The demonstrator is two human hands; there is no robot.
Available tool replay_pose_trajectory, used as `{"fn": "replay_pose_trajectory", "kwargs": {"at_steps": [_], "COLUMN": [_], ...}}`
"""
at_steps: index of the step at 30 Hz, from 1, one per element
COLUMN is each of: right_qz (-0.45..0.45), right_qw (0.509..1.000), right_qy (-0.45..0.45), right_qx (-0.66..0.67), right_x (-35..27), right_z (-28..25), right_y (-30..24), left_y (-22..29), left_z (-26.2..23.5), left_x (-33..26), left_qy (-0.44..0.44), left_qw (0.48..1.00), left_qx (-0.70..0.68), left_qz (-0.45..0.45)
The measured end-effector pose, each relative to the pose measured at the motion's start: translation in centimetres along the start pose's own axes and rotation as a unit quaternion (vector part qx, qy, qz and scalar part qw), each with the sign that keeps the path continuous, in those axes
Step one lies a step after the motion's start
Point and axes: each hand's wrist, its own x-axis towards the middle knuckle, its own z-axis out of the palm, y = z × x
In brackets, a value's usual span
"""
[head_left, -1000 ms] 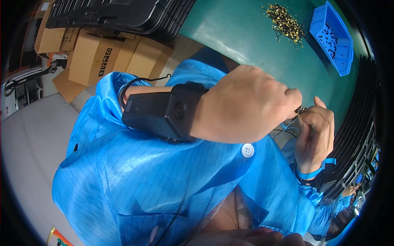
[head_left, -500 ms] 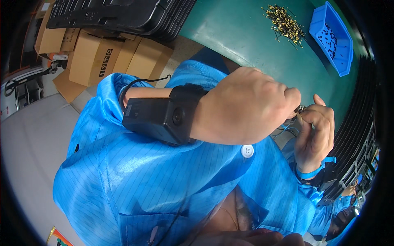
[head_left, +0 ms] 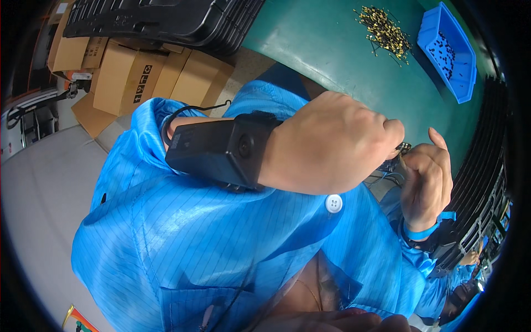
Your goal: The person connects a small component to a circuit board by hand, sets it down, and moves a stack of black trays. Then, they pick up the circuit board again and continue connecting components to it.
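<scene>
My left hand is closed, its back facing up, and a black box-shaped device is strapped to its wrist. From its fingertips a few small dark-and-gold pieces stick out; how they are gripped is mostly hidden behind the hand. Close by, my right hand has thumb and forefinger pinched at these pieces, with another finger raised. What lies inside that pinch is too small to make out. A blue band circles the right wrist.
On the green table lies a pile of small gold-and-black stemmed pieces. Right of it stands a blue bin with small dark bits inside. Stacked black trays, cardboard boxes and black ribbed stacks surround the table.
My right hand has drawn slightly away from the left, and its raised finger now stands out further. The left hand has hardly moved; its wrist device has turned a little.
</scene>
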Motion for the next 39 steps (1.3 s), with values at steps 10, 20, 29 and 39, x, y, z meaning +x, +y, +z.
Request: {"fn": "replay_pose_trajectory", "kwargs": {"at_steps": [10,20,29,39], "right_qz": [-0.018,-0.021,-0.015,-0.017], "right_qw": [0.999,0.999,0.999,0.999], "right_qy": [0.006,0.005,0.007,0.002], "right_qx": [-0.027,-0.028,-0.045,-0.041], "right_x": [0.0,-0.1,-0.22,-0.03], "right_z": [-0.11,-0.04,-0.03,0.08], "right_y": [-0.23,-0.25,-0.34,-0.27], "left_y": [0.08,-0.04,0.1,0.05], "left_z": [0.23,0.38,0.32,0.38], "left_x": [-0.1,-0.23,-0.12,-0.26], "left_qy": [-0.002,0.005,0.002,0.0], "left_qw": [1.0,1.0,1.0,1.0], "left_qx": [0.016,0.013,0.015,0.014], "left_qz": [0.01,0.014,0.018,0.004]}}
